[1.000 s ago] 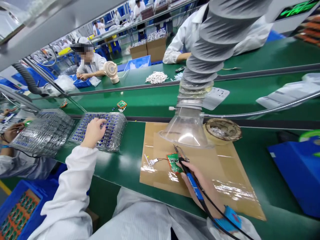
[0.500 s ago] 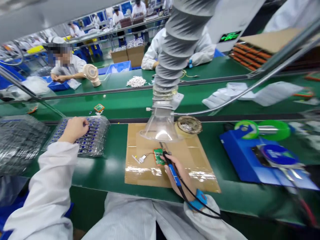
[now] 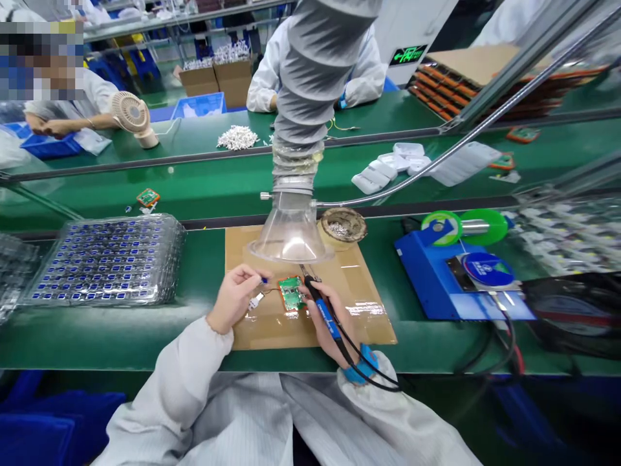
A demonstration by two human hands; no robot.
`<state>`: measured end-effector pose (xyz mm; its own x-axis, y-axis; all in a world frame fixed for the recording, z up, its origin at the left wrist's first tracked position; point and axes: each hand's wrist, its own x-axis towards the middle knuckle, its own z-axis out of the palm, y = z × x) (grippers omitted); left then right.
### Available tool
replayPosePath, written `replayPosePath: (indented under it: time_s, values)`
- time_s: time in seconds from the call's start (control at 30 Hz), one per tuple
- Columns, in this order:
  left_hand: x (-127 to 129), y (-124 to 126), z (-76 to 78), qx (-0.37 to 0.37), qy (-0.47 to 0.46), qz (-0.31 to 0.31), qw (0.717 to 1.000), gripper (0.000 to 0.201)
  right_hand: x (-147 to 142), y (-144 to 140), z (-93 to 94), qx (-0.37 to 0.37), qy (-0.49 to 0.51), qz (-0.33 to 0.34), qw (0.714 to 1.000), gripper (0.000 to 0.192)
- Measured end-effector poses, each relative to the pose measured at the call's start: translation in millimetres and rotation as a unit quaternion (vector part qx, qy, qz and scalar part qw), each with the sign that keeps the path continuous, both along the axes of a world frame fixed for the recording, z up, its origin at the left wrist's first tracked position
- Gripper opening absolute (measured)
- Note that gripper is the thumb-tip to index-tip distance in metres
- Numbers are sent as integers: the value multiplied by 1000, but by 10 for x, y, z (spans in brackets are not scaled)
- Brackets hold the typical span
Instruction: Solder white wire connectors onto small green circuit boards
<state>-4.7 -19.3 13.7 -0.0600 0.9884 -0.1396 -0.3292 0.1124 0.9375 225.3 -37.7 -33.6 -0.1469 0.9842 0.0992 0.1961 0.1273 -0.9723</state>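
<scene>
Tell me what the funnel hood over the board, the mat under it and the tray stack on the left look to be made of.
Funnel hood: clear, glossy plastic by the look; the mat shows through it. Mat: brown cardboard, seemingly under shiny tape or film, given the glare streaks. Tray stack: thin clear moulded plastic, likely; blue parts show through.

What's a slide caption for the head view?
Right hand holds soldering iron at green circuit board; left hand pinches a small blue part.

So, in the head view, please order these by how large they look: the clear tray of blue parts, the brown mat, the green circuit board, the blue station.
1. Clear tray of blue parts and brown mat: alike, cannot rank.
2. Blue station.
3. Green circuit board, smallest, between the left hand and right hand.
</scene>
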Motion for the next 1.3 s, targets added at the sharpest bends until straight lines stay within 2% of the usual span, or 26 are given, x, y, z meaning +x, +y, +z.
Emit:
replayPosePath:
  time_s: [0.1,0.2,0.3,0.5,0.77,1.0,1.07,1.13,1.2,1.3]
  values:
    - [141,10,-67,-36,64,-59,996,35,-33,-12,44,4,58,-17,998,32]
    - [170,-29,-86,-30,154,-102,982,27,-134,-27,111,-1,107,-27,994,33]
    - [171,-69,-108,-17,193,-97,976,24,-267,-24,167,-17,142,-27,989,39]
    - [198,-93,-86,-23,190,-117,975,24,-390,-5,212,-27,139,-92,986,28]
    - [208,-99,48,24,301,-140,943,17,-374,4,205,-12,137,-80,987,28]
    - [206,-89,97,56,323,-138,935,17,-371,10,236,-17,131,-57,990,25]
    - [172,-55,80,83,353,-135,922,15,-355,18,225,-5,117,-81,990,24]
    - [131,-7,49,96,412,-127,897,14,-303,25,203,17,104,-128,986,25]
    - [95,44,14,86,471,-120,870,17,-209,22,175,34,87,-167,982,26]
    - [71,93,-24,60,521,-131,842,19,-20,-21,126,50,32,-180,982,26]
